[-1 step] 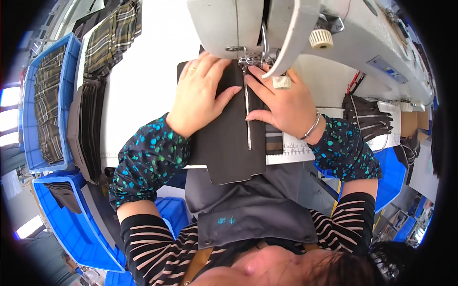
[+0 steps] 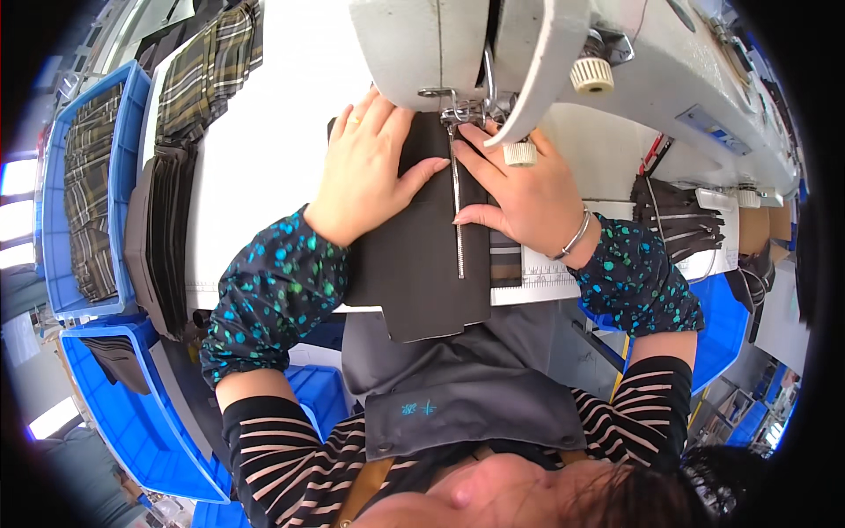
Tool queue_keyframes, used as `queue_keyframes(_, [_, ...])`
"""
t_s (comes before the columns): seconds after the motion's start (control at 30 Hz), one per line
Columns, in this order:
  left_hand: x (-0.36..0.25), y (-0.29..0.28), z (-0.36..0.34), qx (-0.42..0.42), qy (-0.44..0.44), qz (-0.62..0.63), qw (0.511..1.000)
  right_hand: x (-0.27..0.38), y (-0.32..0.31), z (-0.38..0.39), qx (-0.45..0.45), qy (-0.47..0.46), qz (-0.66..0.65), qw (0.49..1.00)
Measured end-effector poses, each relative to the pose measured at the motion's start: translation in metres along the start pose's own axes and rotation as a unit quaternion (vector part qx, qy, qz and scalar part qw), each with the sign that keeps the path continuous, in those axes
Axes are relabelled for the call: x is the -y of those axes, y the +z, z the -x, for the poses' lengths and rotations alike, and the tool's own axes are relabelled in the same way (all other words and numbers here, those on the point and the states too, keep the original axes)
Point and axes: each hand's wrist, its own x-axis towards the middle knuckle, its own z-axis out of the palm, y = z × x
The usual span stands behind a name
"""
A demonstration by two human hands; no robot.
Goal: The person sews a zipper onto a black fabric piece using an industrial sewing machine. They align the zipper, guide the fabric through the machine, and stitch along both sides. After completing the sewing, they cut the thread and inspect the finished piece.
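Note:
My left hand point(image 2: 361, 176) lies open on a dark grey fabric panel point(image 2: 414, 273), left of a zipper strip point(image 2: 459, 255) running lengthwise along it. My right hand point(image 2: 519, 185) lies open on the work at the zipper's right, thumb across toward the zipper, fingertips close to the metal presser foot point(image 2: 459, 113) of a white sewing machine point(image 2: 669, 88). A striped fabric piece point(image 2: 506, 264) shows under the panel's right side. The needle point is too small to make out.
A white worktable point(image 2: 246, 176) holds plaid fabric point(image 2: 202, 70), stacked dark pieces point(image 2: 163, 238) at left, and loose zippers point(image 2: 678, 224) at right. Blue bins point(image 2: 132, 95) point(image 2: 150, 422) line the left; another point(image 2: 717, 326) is below right.
The fabric panel and zipper have shifted very slightly toward me. Both hands remain in nearly the same place.

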Motion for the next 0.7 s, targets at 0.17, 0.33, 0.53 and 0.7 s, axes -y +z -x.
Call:
queue_keyframes(0.17, [0.014, -0.006, -0.018, 0.069, 0.041, -0.042, 0.996, 0.002, 0.0, 0.001, 0.009, -0.006, 0.023, 1.0])
queue_keyframes(0.33, [-0.008, -0.014, 0.001, 0.072, 0.079, -0.08, 0.991, 0.001, -0.001, 0.003, 0.024, 0.0, 0.042, 0.999])
queue_keyframes(0.53, [-0.014, -0.006, 0.016, 0.057, 0.088, -0.034, 0.994, 0.003, -0.007, 0.005, 0.036, -0.005, 0.047, 0.998])
queue_keyframes(0.7, [-0.011, -0.008, 0.021, 0.034, 0.092, -0.024, 0.995, -0.006, -0.115, 0.044, -0.047, 0.023, 0.078, 0.996])
